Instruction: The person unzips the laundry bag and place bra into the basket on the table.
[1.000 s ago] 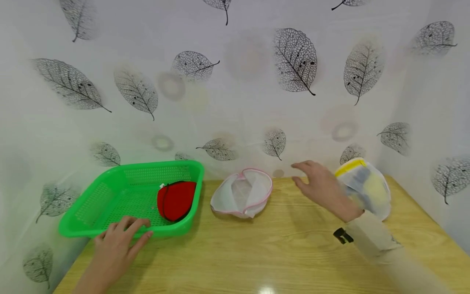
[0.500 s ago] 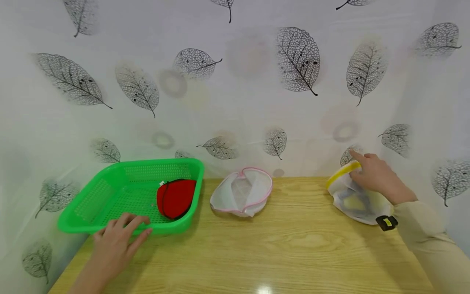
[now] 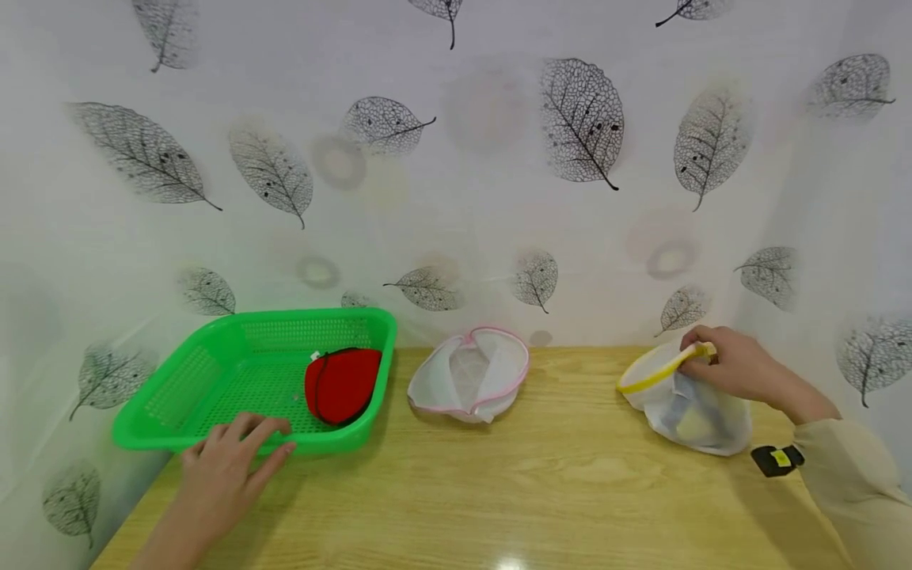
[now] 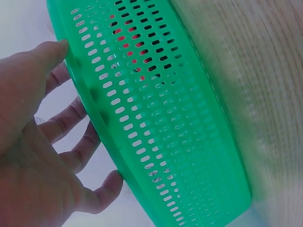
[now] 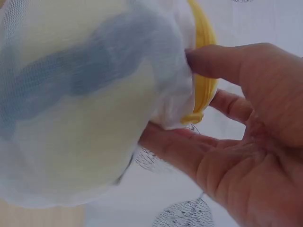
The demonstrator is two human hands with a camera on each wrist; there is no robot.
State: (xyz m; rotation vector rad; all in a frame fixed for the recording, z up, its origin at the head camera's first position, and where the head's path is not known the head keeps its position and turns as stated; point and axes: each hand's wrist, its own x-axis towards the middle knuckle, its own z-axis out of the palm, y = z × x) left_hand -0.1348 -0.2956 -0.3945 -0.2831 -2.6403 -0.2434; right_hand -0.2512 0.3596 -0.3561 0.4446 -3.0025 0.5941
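Note:
At the left of the head view my left hand (image 3: 221,483) holds the front rim of a green plastic basket (image 3: 349,441). In the left wrist view its fingers reach over the rim and the thumb lies along the edge. On the right, my right hand (image 3: 744,366) pinches the yellow-trimmed edge of a white mesh laundry bag (image 3: 694,419). Blue and pale yellow stuff shows through the mesh (image 5: 94,127). The bag's rim is tilted towards the left. Inside the basket, at its right end, lies a red cloth item with dark edging (image 3: 345,388).
A second white mesh bag with pink trim (image 3: 435,388) sits at the back middle of the wooden table (image 3: 556,475), its mouth gaping. Behind the table hangs a pale curtain printed with dark leaves (image 3: 470,214).
My right hand has gone right to the yellow-trimmed mesh bag and taken hold of its edge. The bag's rim has shifted left and down. The left hand stays at the basket.

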